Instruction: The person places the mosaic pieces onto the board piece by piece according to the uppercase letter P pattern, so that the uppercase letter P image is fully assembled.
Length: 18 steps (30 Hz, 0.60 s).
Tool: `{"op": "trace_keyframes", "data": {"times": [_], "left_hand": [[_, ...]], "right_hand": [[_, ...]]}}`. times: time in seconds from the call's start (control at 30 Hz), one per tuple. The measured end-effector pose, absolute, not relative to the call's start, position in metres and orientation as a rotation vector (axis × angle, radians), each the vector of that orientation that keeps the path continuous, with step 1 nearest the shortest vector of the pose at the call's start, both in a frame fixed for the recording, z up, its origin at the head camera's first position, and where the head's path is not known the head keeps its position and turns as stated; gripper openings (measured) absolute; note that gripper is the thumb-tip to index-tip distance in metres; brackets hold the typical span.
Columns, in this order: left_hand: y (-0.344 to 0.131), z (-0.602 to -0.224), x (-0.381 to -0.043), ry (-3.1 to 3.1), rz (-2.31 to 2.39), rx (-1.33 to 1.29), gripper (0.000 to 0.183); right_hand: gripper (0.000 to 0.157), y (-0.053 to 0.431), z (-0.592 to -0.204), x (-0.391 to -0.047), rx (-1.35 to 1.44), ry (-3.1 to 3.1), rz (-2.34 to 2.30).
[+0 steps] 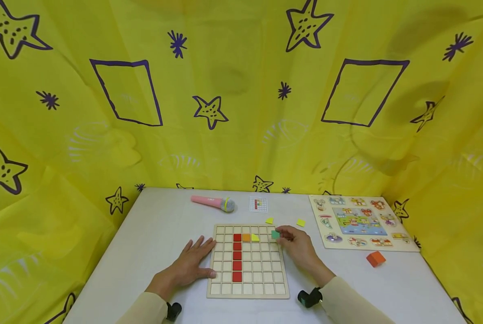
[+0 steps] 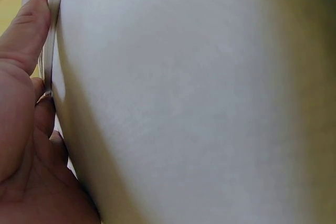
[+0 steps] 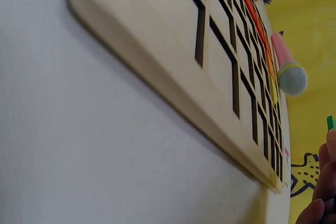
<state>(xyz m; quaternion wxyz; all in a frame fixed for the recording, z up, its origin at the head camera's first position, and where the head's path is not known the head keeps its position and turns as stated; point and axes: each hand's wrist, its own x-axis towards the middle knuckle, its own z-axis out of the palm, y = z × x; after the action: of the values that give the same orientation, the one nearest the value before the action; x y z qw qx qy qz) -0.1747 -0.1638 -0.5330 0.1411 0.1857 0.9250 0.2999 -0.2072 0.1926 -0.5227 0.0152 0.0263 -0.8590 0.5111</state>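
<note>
A wooden grid board (image 1: 251,295) lies on the white table. Several red square tiles (image 1: 236,255) form a column in it, with an orange tile (image 1: 246,237) and a yellow rounded-edge piece (image 1: 255,237) to the right of the top one. My left hand (image 1: 188,265) rests at the board's left edge, fingers spread and thumb on the rim. Between thumb and fingers my right hand (image 1: 300,245) pinches a green tile (image 1: 275,234) over the board's upper right side. In the right wrist view, the green tile (image 3: 331,123) shows only partly at the right edge.
Two yellow pieces, one (image 1: 269,220) near the board's top edge and another (image 1: 300,222) farther right, lie loose. Behind are a pattern card (image 1: 259,204) and a pink toy microphone (image 1: 210,202). To the right sit a picture puzzle board (image 1: 327,242) and an orange-red block (image 1: 376,258).
</note>
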Motion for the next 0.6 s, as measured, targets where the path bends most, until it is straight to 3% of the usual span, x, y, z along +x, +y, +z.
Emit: {"op": "trace_keyframes", "data": {"times": [0.6], "left_hand": [[-0.166, -0.535, -0.174, 2.681, 0.889, 0.579, 0.099]], "right_hand": [[0.019, 0.146, -0.529, -0.191, 0.218, -2.682, 1.714]]}}
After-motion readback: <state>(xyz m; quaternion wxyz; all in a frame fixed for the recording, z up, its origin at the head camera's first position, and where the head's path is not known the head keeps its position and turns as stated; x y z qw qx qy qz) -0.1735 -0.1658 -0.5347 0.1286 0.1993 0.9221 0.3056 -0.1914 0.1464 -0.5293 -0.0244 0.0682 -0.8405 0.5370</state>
